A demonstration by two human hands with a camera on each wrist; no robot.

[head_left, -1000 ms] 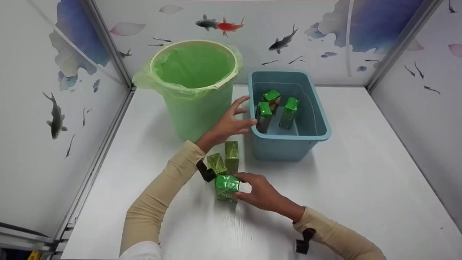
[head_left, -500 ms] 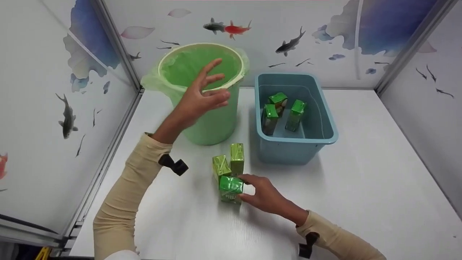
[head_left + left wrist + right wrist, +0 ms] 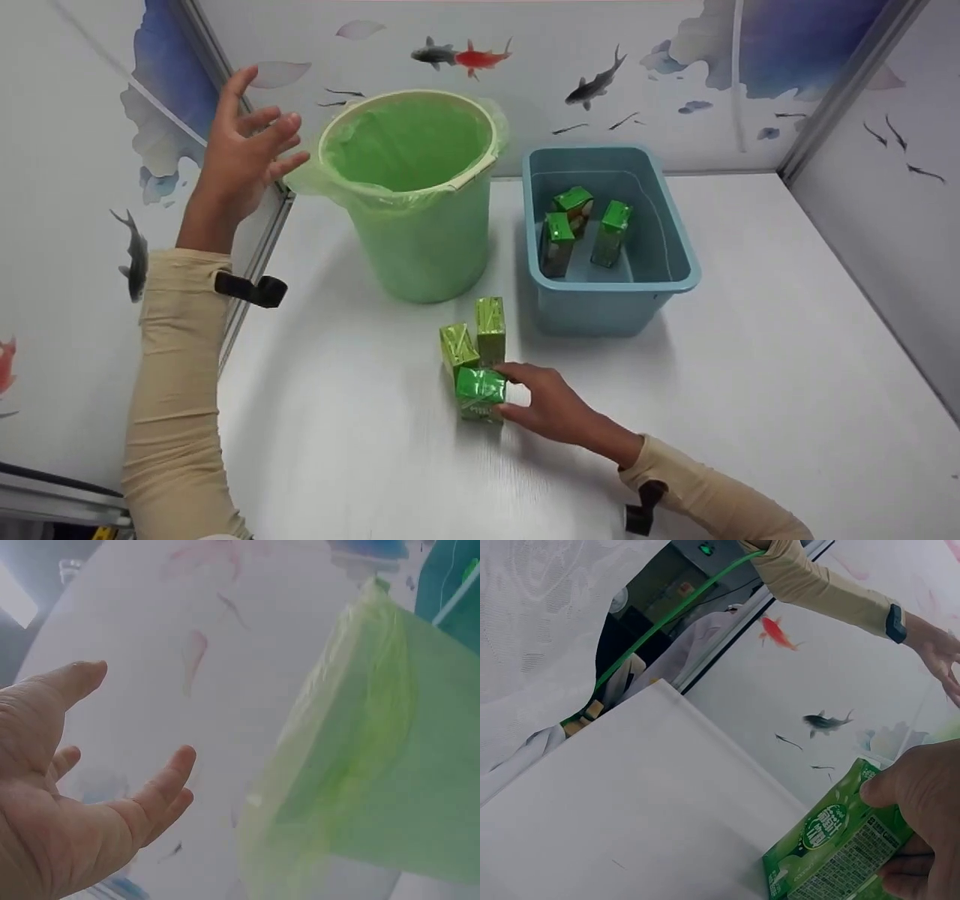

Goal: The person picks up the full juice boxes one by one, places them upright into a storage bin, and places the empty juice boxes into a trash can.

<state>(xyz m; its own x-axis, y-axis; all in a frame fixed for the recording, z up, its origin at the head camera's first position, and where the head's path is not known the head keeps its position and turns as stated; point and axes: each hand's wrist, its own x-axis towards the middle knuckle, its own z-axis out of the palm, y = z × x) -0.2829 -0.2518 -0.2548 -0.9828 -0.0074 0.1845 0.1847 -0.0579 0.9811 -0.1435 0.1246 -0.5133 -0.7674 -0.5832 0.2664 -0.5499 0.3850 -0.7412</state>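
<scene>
My right hand (image 3: 551, 405) grips a green drink carton (image 3: 480, 390) between thumb and fingers at the front of a small group. The right wrist view shows that carton (image 3: 832, 840) upright on the white table, its printed side facing the camera. Right behind it stand two lighter green cartons, a left one (image 3: 458, 346) and a right one (image 3: 491, 330). My left hand (image 3: 244, 150) is raised left of the green bin, fingers spread, holding nothing. In the left wrist view the left hand (image 3: 82, 795) hangs apart from the bin's bag (image 3: 360, 727).
A green bin (image 3: 427, 247) lined with a translucent bag stands at the back left. Beside it is a blue tub (image 3: 600, 307) holding three green-topped cartons, one at its right (image 3: 611, 232). Printed panels (image 3: 525, 82) wall the table (image 3: 750, 360) at the back and sides.
My left hand has moved from the blue tub's left rim across the bin to its left side, staying spread. The right hand keeps its grip on the carton in the same place.
</scene>
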